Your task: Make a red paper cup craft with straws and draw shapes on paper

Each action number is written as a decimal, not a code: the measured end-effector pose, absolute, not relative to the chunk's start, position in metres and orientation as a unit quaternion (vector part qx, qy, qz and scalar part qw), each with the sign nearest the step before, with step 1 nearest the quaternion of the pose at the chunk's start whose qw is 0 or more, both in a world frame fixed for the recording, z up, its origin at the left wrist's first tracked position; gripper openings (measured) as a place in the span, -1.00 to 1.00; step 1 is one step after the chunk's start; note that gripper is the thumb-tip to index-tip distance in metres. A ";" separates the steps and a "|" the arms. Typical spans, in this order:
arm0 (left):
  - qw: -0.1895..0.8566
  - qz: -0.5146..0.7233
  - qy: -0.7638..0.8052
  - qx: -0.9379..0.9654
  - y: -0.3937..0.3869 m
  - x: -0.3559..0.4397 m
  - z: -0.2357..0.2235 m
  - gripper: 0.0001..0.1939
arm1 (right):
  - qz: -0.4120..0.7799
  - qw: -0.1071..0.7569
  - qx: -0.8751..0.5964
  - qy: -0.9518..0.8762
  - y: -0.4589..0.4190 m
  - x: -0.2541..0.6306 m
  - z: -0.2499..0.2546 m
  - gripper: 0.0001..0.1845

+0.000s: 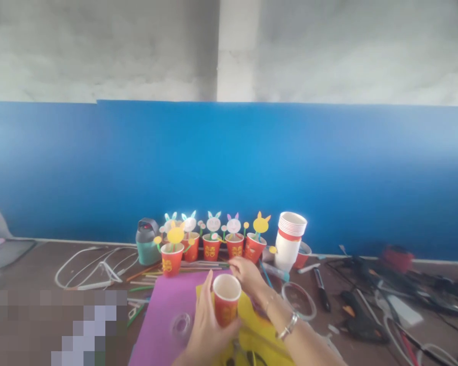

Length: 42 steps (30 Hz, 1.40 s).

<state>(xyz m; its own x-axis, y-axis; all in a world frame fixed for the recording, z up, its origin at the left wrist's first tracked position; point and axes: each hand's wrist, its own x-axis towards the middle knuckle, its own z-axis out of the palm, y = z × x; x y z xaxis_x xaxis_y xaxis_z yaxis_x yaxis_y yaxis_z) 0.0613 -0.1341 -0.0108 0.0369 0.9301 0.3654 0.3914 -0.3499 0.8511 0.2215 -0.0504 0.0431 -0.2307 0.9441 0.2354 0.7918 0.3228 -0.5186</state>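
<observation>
A red cup (226, 311) is held over the yellow sheet (250, 317) by the left hand (206, 325), fingers and thumb curved around its side. The right hand (248, 277) is bent beyond the rim; whether anything is pinched cannot be told. The nearby decorated cups (211, 251) might be toppled by a forward sweep; the held cup might be dented by overfirm squeezing. Forward room is limited by the blue panel (229, 157); leftward, more is offered over the purple sheet (162, 300).

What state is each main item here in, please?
Red cup: mouth up, in the left hand
White cups: stacked, mouths up
Front decorated cup: standing upright
Teal bottle: standing upright
Purple sheet: lying flat
Clear roll: lying flat
White cable: loosely looped
Black marker: lying down
Glue gun: lying down
</observation>
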 end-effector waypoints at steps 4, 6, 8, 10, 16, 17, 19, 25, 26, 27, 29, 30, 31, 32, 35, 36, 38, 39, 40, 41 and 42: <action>0.237 0.503 0.471 0.685 -0.133 0.060 -0.013 -0.09 | 0.123 0.186 -0.552 -0.804 -0.048 0.214 0.036 -0.72; 0.203 0.501 0.456 0.707 -0.131 0.060 -0.012 -0.24 | 0.107 0.165 -0.563 -0.803 -0.052 0.213 0.033 -0.73; 0.174 0.493 0.436 0.732 -0.129 0.059 -0.009 -0.42 | 0.093 0.150 -0.576 -0.798 -0.057 0.213 0.031 -0.72; 0.148 0.487 0.422 0.750 -0.129 0.058 -0.005 -0.56 | 0.083 0.140 -0.585 -0.794 -0.061 0.215 0.031 -0.71; 0.070 0.524 0.437 0.728 -0.135 0.058 -0.004 -0.67 | 0.078 0.129 -0.590 -0.794 -0.071 0.224 0.028 -0.71; 0.066 0.531 0.435 0.725 -0.135 0.058 -0.005 -0.68 | 0.076 0.128 -0.590 -0.794 -0.071 0.226 0.028 -0.70; 0.072 0.540 0.431 0.719 -0.137 0.059 -0.008 -0.68 | 0.067 0.127 -0.597 -0.789 -0.069 0.228 0.028 -0.69; 0.157 0.568 0.449 0.672 -0.139 0.060 -0.008 -0.64 | 0.033 0.100 -0.644 -0.758 -0.052 0.224 0.032 -0.74; 0.175 0.575 0.454 0.658 -0.138 0.059 -0.006 -0.64 | 0.033 0.089 -0.645 -0.758 -0.049 0.223 0.033 -0.75; 0.198 0.580 0.457 0.644 -0.138 0.057 -0.005 -0.64 | 0.034 0.080 -0.645 -0.760 -0.046 0.221 0.033 -0.75; 0.247 0.586 0.461 0.619 -0.136 0.053 -0.005 -0.62 | 0.038 0.069 -0.639 -0.765 -0.043 0.220 0.036 -0.76; 0.270 0.589 0.465 0.604 -0.134 0.051 -0.005 -0.60 | 0.040 0.070 -0.635 -0.768 -0.043 0.221 0.038 -0.76; 0.290 0.592 0.473 0.585 -0.133 0.049 -0.006 -0.58 | 0.042 0.076 -0.633 -0.769 -0.044 0.223 0.041 -0.76; 0.308 0.597 0.484 0.561 -0.131 0.047 -0.007 -0.56 | 0.044 0.086 -0.632 -0.769 -0.046 0.225 0.045 -0.77; 0.350 0.617 0.506 0.490 -0.124 0.044 -0.007 -0.52 | 0.060 0.132 -0.629 -0.764 -0.058 0.235 0.060 -0.77; 0.365 0.618 0.506 0.479 -0.122 0.044 -0.005 -0.52 | 0.074 0.149 -0.623 -0.765 -0.063 0.237 0.066 -0.77; 0.401 0.600 0.497 0.482 -0.117 0.045 0.000 -0.51 | 0.114 0.174 -0.594 -0.777 -0.071 0.237 0.075 -0.77; 0.412 0.591 0.497 0.484 -0.116 0.046 0.003 -0.49 | 0.140 0.183 -0.571 -0.788 -0.075 0.235 0.079 -0.77; 0.425 0.584 0.495 0.483 -0.114 0.047 0.006 -0.48 | 0.164 0.189 -0.548 -0.798 -0.078 0.232 0.081 -0.79; 0.443 0.579 0.492 0.475 -0.113 0.048 0.008 -0.48 | 0.184 0.194 -0.524 -0.809 -0.080 0.229 0.082 -0.81; 0.466 0.578 0.487 0.460 -0.113 0.049 0.009 -0.47 | 0.197 0.198 -0.503 -0.818 -0.080 0.225 0.083 -0.82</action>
<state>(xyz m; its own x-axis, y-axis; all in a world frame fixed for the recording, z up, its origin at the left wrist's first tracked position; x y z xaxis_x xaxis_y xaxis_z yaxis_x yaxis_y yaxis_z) 0.0492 -0.1130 0.0092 -0.1428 0.9867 0.0772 -0.0904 -0.0906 0.9918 0.2255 -0.0802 0.0827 -0.4164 0.9005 0.1256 0.7441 0.4169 -0.5220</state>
